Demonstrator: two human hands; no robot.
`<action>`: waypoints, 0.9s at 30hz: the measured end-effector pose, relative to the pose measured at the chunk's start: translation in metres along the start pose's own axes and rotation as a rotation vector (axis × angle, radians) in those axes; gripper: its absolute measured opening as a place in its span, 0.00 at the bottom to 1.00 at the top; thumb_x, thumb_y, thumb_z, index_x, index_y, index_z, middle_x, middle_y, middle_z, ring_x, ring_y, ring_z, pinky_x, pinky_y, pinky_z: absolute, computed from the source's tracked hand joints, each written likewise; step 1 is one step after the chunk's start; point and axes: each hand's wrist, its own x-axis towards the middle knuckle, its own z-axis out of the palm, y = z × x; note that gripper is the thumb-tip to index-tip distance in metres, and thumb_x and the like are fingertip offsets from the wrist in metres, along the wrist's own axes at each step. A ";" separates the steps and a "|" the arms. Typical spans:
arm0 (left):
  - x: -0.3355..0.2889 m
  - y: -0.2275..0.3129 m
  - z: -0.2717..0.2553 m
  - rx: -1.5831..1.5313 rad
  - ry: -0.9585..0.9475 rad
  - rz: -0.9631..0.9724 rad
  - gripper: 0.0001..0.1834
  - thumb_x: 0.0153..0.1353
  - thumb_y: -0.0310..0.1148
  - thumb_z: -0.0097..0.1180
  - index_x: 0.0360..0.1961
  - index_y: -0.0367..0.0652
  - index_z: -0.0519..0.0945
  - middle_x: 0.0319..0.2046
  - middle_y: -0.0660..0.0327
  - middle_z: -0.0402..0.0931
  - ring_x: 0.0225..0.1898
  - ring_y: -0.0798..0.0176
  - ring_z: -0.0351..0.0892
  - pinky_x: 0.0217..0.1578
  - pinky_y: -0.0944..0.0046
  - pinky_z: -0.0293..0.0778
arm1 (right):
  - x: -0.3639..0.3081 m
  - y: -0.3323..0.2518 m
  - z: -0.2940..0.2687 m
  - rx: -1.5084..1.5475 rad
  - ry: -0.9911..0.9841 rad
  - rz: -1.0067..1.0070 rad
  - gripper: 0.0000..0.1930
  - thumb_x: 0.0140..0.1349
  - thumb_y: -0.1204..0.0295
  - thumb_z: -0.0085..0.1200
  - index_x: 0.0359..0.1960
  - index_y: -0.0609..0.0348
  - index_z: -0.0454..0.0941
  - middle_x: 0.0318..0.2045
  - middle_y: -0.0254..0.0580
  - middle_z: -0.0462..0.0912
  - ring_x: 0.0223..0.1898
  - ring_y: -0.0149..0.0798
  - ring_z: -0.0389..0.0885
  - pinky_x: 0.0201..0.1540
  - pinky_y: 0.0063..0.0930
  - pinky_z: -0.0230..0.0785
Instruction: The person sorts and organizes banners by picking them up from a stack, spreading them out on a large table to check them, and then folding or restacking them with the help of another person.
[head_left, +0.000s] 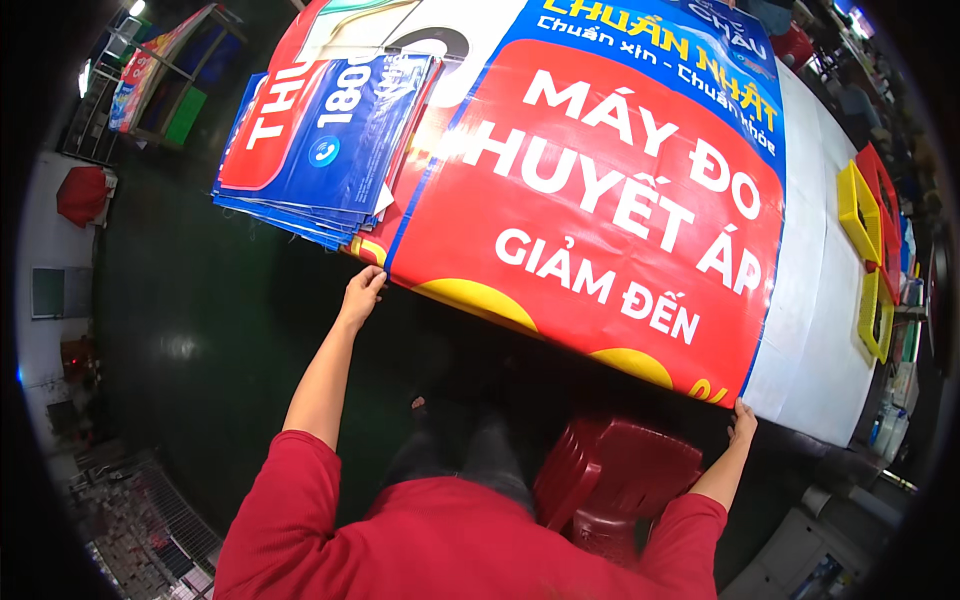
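A large printed banner [470, 235], mostly red with blue and yellow areas and white lettering, lies spread over the table. My left hand [364, 291] pinches its near edge at the blue border, just below a stack of sheets. At the near right corner of the banner, my right hand [742, 425] has its fingers closed on the edge. Both arms reach forward, spread wide apart. The stack of blue and red printed sheets [300, 185] rests on the banner's left side and juts past the table edge.
Pale table surface [815, 350] shows right of the banner. Yellow trays [858, 212] and a red tray [880, 185] line its far right side. Dark red stacked plastic chairs [640, 465] stand under the near edge by my right arm. A rack [165, 75] stands far left on the dark floor.
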 end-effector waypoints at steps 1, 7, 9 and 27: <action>0.001 -0.001 0.002 -0.005 0.003 -0.003 0.08 0.59 0.36 0.48 0.35 0.46 0.75 0.29 0.71 0.72 0.33 0.75 0.71 0.30 0.72 0.66 | 0.002 -0.003 0.000 0.004 -0.001 -0.005 0.19 0.51 0.54 0.56 0.38 0.54 0.75 0.38 0.37 0.75 0.40 0.39 0.71 0.39 0.39 0.61; -0.007 0.000 0.008 0.081 0.140 0.114 0.10 0.56 0.34 0.52 0.33 0.39 0.77 0.21 0.68 0.72 0.25 0.75 0.67 0.27 0.72 0.65 | 0.062 0.026 0.000 -0.020 0.109 -0.051 0.16 0.49 0.58 0.60 0.31 0.59 0.77 0.26 0.38 0.78 0.26 0.36 0.73 0.31 0.25 0.63; 0.013 0.009 0.027 0.095 0.078 0.139 0.10 0.56 0.34 0.52 0.35 0.39 0.77 0.26 0.62 0.76 0.29 0.71 0.72 0.32 0.70 0.68 | 0.112 0.069 -0.037 -0.162 0.162 -0.121 0.21 0.48 0.54 0.59 0.38 0.55 0.77 0.36 0.40 0.77 0.38 0.43 0.74 0.39 0.49 0.63; 0.042 -0.075 -0.235 0.184 0.737 0.093 0.07 0.52 0.32 0.50 0.27 0.42 0.79 0.26 0.56 0.78 0.32 0.57 0.79 0.35 0.61 0.72 | -0.424 -0.252 0.383 -0.246 -0.187 -1.564 0.16 0.47 0.78 0.52 0.41 0.59 0.69 0.39 0.50 0.69 0.45 0.50 0.68 0.48 0.38 0.61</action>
